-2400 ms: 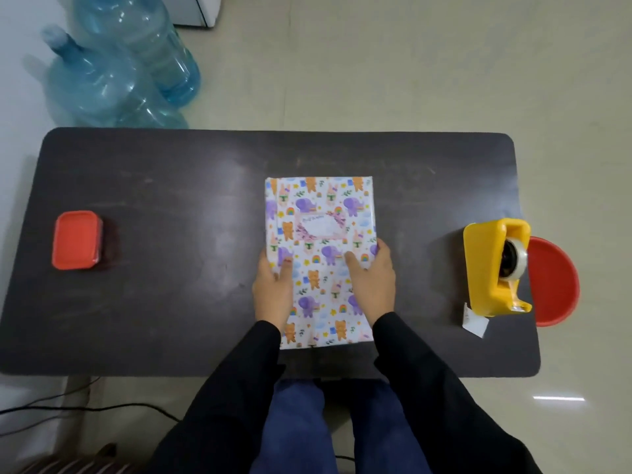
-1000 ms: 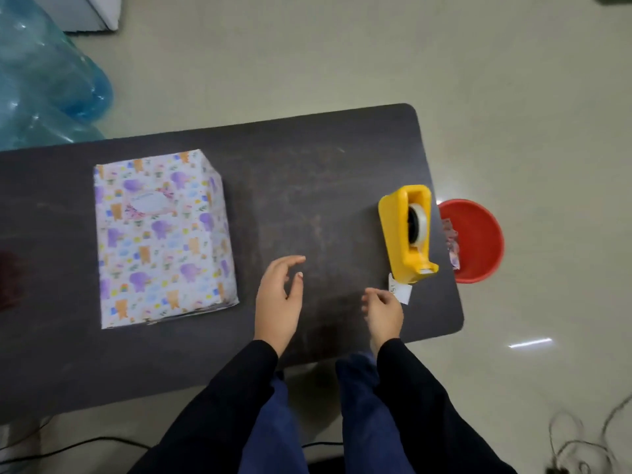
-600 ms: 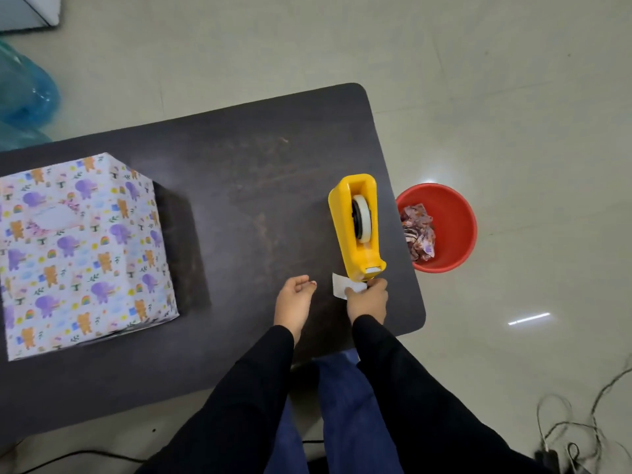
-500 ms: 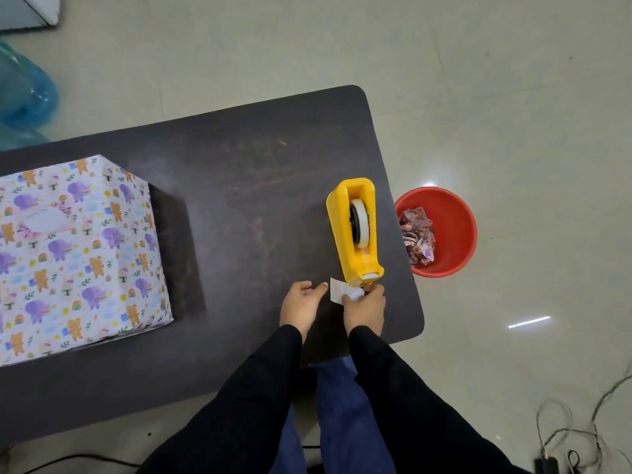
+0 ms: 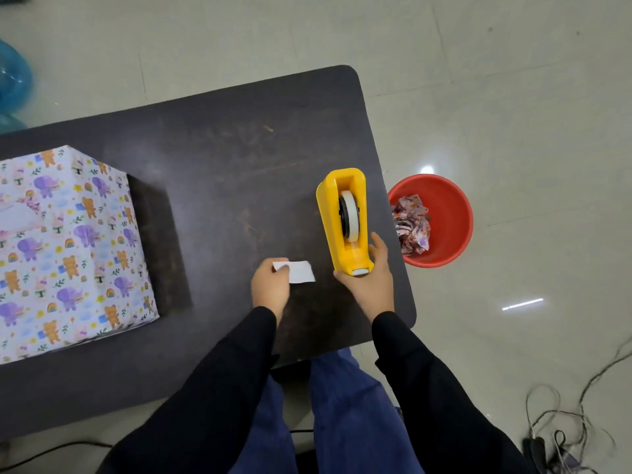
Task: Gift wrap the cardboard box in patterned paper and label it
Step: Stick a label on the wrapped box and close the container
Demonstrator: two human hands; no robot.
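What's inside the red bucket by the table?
The red bucket holds crumpled patterned paper scraps, bunched against the side nearest the table. Whatever lies beneath them is covered; the table edge hides a sliver of the rim.

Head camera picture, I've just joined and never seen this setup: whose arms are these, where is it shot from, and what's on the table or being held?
There is no machine here: a person's two bare hands do the work. The single picture comes from a camera worn on their head, looking down. On the dark table sit the wrapped box, at the left, and a yellow tape dispenser. The left hand pinches a small white slip; the right hand grips the dispenser's near end. A red bucket holding crumpled paper scraps stands on the floor beside the table.
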